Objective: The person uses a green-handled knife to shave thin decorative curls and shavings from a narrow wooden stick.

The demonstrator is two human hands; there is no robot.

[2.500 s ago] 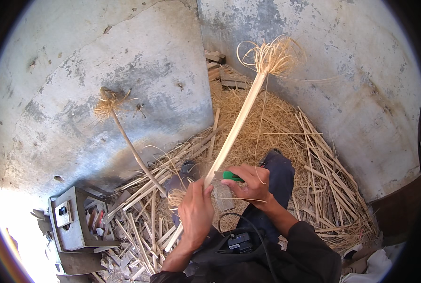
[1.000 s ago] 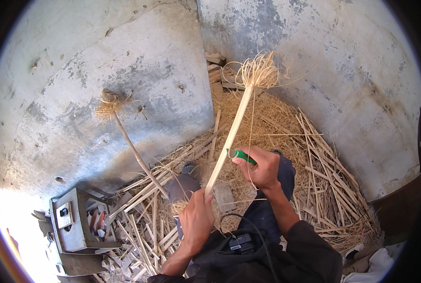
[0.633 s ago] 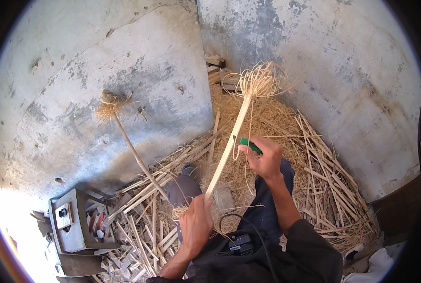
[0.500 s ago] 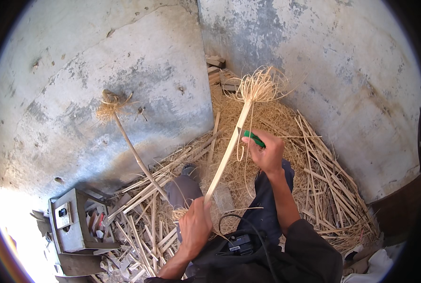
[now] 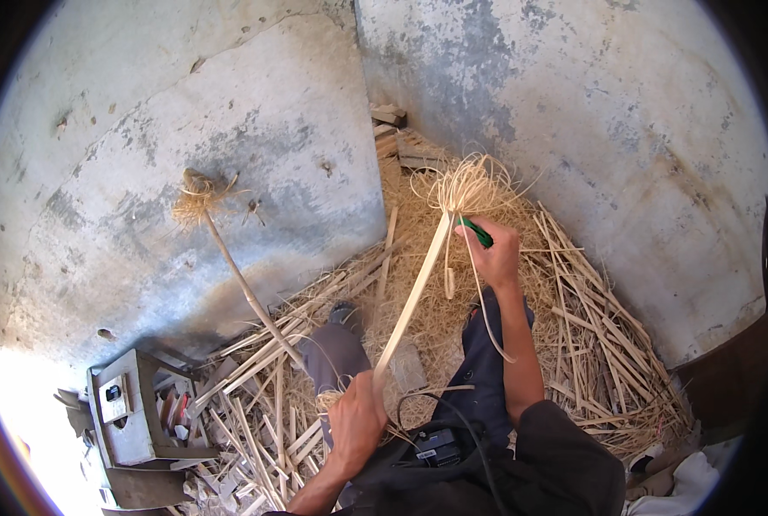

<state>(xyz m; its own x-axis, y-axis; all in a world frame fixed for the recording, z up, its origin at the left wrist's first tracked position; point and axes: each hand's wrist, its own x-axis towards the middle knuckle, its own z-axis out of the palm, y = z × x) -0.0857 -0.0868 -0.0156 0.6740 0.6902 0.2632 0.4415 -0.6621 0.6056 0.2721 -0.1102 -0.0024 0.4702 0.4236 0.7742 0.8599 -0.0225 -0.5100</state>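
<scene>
My left hand is closed around the lower end of a pale wooden stick, which slants up and away from me. Thin curled shavings fan out in a tuft at its far end, still attached. In my right hand is a green-handled knife, gripped beside the stick just below the tuft. Its blade is mostly hidden by the stick and shavings. Long thin strips hang from there, one trailing down past my right forearm.
A second, browner stick with a frayed top leans at the left. Split sticks lie piled on the right, and shavings cover the floor. A grey wooden box stands lower left. Stained walls meet ahead.
My right hand and the knife have moved up the stick to the base of the tuft. The tufted end sits slightly lower, and a long strip now hangs toward my right forearm.
</scene>
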